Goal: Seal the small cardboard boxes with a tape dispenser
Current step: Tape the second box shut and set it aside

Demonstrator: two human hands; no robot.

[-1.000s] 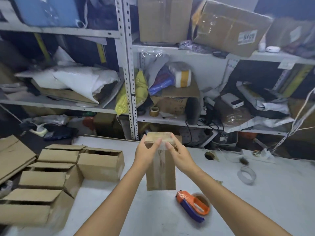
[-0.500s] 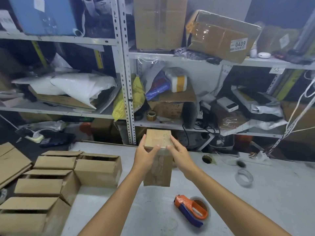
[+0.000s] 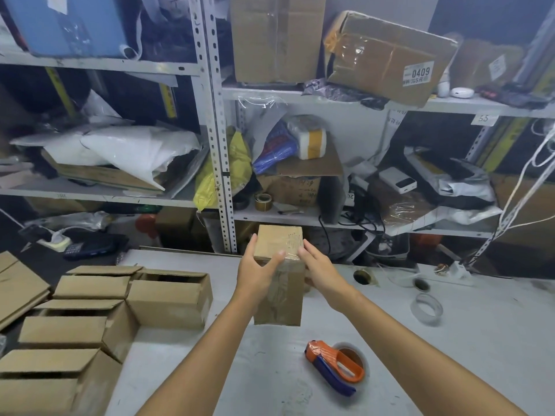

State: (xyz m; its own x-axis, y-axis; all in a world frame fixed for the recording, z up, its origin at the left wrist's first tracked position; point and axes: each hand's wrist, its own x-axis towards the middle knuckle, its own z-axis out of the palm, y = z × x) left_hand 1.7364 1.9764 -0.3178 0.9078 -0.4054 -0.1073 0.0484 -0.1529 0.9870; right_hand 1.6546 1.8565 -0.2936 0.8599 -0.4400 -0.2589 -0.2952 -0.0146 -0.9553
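The tape dispenser point(image 3: 335, 367) lies by the tabletop's near edge. Above mid-tabletop, the left hand point(image 3: 258, 271) grips the taped small cardboard box point(image 3: 279, 298). The right hand point(image 3: 318, 265) presses flat against it. A one-sided grip could let it slip and wrinkle the tape.

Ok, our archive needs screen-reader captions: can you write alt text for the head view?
A person's left hand holds a taped small cardboard box on end over a white table, the right hand touching its right edge. An orange tape dispenser lies nearer the camera; open boxes sit at left.
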